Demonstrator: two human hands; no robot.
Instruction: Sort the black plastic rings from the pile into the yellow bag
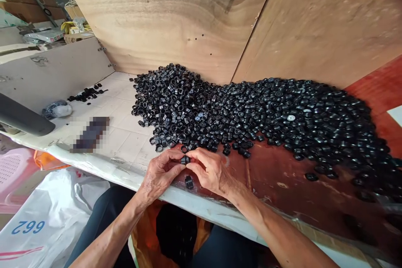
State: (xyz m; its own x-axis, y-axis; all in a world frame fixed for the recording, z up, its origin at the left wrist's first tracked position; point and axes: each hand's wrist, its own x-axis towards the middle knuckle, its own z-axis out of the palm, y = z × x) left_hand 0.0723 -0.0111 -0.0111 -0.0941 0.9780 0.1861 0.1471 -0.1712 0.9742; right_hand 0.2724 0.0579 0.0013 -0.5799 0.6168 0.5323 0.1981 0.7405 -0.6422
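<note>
My left hand [161,174] and my right hand [210,170] meet at the table's front edge, fingertips pinched together on a small black plastic part [185,160]. Both hands are closed on it. A second black piece [189,182] sits just below, between the hands, near my right thumb. A large heap of small black rings and caps [251,113] spreads across the table right behind the hands.
Plywood boards [176,21] stand behind the heap. A small cluster of black parts [87,93] and a bagged bundle [58,109] lie at the left. A blurred dark object [91,135] rests on the tiled surface. A white sack [47,217] is on the floor.
</note>
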